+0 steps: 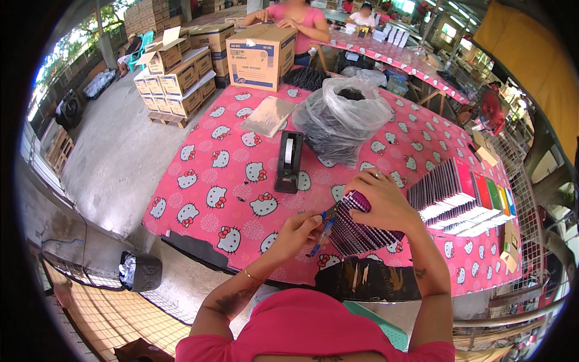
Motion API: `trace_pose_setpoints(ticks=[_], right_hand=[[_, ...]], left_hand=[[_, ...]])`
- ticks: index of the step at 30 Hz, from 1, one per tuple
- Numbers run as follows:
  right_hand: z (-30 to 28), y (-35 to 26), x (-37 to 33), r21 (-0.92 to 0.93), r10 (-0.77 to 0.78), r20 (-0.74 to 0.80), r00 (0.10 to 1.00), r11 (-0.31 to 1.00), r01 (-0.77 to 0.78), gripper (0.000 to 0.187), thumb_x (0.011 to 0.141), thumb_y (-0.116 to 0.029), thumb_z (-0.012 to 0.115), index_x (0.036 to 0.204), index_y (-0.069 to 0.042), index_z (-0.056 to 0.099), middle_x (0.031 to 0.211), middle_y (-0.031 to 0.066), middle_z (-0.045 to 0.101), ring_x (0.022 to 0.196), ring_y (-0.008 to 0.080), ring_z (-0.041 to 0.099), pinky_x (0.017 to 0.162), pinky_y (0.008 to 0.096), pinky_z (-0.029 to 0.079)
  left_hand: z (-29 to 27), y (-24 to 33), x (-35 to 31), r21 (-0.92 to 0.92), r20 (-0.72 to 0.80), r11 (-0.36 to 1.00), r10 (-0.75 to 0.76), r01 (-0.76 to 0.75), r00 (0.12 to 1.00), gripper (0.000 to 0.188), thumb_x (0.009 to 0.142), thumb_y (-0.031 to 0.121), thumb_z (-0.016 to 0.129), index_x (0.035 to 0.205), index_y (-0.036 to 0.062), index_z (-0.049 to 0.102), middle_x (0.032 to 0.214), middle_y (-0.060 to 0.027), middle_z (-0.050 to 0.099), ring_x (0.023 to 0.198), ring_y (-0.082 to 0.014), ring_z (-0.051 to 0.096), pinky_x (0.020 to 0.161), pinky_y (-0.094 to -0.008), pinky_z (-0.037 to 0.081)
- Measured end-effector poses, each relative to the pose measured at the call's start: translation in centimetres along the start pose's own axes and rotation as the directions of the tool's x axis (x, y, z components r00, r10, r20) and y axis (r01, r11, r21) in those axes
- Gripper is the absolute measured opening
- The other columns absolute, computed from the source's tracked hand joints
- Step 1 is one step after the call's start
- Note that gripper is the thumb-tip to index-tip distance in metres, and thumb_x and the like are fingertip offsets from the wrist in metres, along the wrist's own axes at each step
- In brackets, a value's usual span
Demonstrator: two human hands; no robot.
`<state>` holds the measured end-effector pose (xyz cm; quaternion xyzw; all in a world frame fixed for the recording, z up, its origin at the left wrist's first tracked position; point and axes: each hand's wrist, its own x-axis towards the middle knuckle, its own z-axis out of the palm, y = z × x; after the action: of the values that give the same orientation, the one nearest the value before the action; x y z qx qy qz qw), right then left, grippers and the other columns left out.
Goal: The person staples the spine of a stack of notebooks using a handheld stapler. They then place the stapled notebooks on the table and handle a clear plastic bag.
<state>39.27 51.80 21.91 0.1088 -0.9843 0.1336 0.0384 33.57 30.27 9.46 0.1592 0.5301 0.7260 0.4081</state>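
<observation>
My left hand (300,234) is closed round a small blue-handled pair of pliers (327,226), whose dark jaws meet the edge of a stack of spiral notebooks (362,232). The stack has purple covers and dark coil bindings, and it lies near the table's front edge. From above, my right hand (380,196) grips the stack, with its fingers over the far end and its thumb on the bindings. Exactly what the jaws touch is too small to tell. Beyond my hands stands a black tape dispenser (288,163) with a roll in it.
A clear plastic bag of black coils (344,120) stands behind the dispenser. More spiral notebooks (446,199) are stacked at right. A carton (259,57) stands at the far edge, with a person (310,18) behind it. Boxes on a pallet (169,117) and a bin (142,271) are at left.
</observation>
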Motion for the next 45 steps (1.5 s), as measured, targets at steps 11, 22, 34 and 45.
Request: trace_pose_setpoints(ticks=[11,22,34,45], right_hand=[[0.3,0.5,-0.1,0.000,-0.012,-0.034,0.999,1.000,0.012,0.038,0.070,-0.028,0.069,0.104,-0.015,0.060,0.109,0.0056,0.057,0.119,0.0311,0.048,0.101,0.0509,0.035],[0.4,0.5,-0.2,-0.004,-0.022,-0.047,0.999,1.000,0.022,0.038,0.069,-0.029,0.069,0.103,-0.014,0.061,0.108,0.0053,0.058,0.117,0.0293,0.049,0.098,0.0506,0.036],[0.5,0.5,-0.2,0.001,-0.019,-0.049,0.999,1.000,0.019,0.038,0.069,-0.028,0.069,0.103,-0.014,0.061,0.108,0.0053,0.058,0.117,0.0293,0.049,0.099,0.0497,0.036],[0.4,0.5,-0.3,0.014,-0.010,-0.031,0.999,1.000,0.010,0.038,0.070,-0.028,0.068,0.104,-0.014,0.061,0.111,0.0059,0.059,0.119,0.0303,0.048,0.101,0.0496,0.035]], left_hand=[[0.2,-0.3,-0.5,-0.028,0.023,1.000,0.004,-0.003,1.000,0.039,0.102,0.028,0.044,0.124,-0.0014,0.058,0.098,-0.0105,0.066,0.082,-0.0206,0.069,0.073,-0.0322,0.055],[0.3,-0.9,-0.7,0.009,-0.008,0.998,0.058,-0.058,0.998,0.041,0.101,0.028,0.047,0.125,-0.0037,0.058,0.096,-0.0092,0.066,0.077,-0.0161,0.065,0.070,-0.0297,0.054],[-0.7,-1.9,-0.3,0.046,0.016,0.998,0.044,-0.044,0.999,0.037,0.100,0.028,0.047,0.112,-0.0049,0.059,0.098,-0.0138,0.066,0.089,-0.0250,0.069,0.082,-0.0372,0.056],[-0.5,-2.4,-0.2,-0.140,0.074,0.988,-0.050,0.060,0.996,0.039,0.099,0.027,0.046,0.120,-0.0043,0.054,0.099,-0.0156,0.065,0.086,-0.0279,0.069,0.078,-0.0398,0.057]])
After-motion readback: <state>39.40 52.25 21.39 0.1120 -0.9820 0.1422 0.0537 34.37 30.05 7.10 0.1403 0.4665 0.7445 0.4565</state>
